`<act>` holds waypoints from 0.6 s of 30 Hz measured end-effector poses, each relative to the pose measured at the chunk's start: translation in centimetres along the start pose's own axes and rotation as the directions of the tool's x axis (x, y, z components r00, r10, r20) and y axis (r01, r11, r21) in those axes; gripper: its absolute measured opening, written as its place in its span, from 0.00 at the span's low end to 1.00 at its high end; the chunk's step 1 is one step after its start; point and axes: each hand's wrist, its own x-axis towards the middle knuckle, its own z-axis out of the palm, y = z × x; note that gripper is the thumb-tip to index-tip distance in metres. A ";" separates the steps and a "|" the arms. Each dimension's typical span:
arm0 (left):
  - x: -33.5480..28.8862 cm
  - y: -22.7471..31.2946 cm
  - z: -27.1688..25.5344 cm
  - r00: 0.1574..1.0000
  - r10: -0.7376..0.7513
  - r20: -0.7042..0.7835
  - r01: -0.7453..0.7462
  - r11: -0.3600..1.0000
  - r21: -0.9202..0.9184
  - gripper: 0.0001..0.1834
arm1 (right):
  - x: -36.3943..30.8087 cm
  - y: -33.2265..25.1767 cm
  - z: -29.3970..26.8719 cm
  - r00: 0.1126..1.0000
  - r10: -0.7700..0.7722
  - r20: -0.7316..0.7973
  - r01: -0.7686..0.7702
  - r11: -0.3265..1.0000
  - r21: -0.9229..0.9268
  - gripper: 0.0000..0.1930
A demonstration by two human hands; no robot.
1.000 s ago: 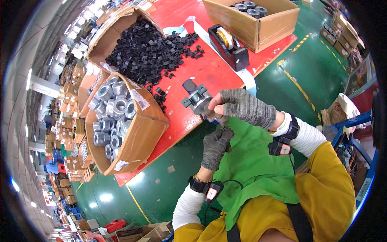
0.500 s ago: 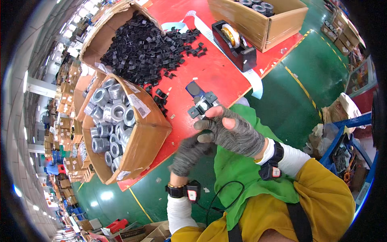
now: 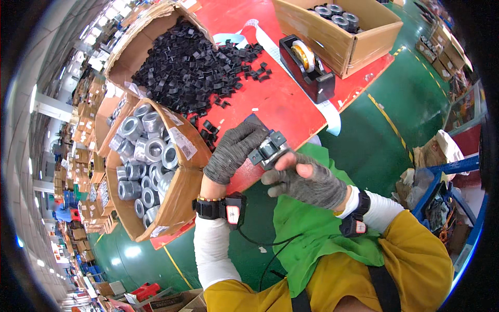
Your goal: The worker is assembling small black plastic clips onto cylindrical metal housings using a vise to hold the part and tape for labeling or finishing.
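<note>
Gadget (image 3: 268,150), small, tilted, silver-grey middle, black square tabs (image 3: 278,138) on opposite sides, dark blue bit partly hidden. Held up near red table's (image 3: 288,106) near edge, between both hands. Gripped at far end by left hand (image 3: 236,151), fingers curled. Flanked by right hand (image 3: 309,182), fingers loosely parted; can't tell if touching.

Marked wrist labels (image 3: 233,214), carton sticker (image 3: 183,143), apparently illegible

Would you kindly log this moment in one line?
left hand: holding part; right hand: at part's near end; table: black pieces, tape dispenser, boxes
</note>
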 end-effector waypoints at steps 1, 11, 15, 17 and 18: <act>0.5 0.4 -0.2 1.000 0.000 -0.002 0.000 1.000 -0.002 0.14 | -0.5 -0.4 0.1 1.000 -0.003 -0.015 0.002 0.999 -0.039 0.19; 1.6 0.2 -1.9 0.824 -0.564 0.062 0.469 0.617 -0.632 0.09 | -2.7 -8.3 -1.9 0.986 0.010 -0.168 -0.105 0.816 -0.568 0.16; 2.2 1.2 -2.1 0.849 -0.525 0.053 0.441 0.651 -0.618 0.09 | 3.2 -12.3 -1.3 0.993 0.066 -0.094 -0.114 0.470 -0.876 0.20; 2.4 1.6 -2.8 0.860 -0.508 0.059 0.441 0.679 -0.587 0.10 | 6.3 -12.4 0.0 0.985 0.143 -0.096 -0.139 0.327 -0.935 0.23; 2.5 1.5 -3.0 0.872 -0.484 0.070 0.435 0.702 -0.563 0.10 | 7.5 -12.4 -0.2 0.986 0.140 -0.096 -0.138 0.326 -0.935 0.23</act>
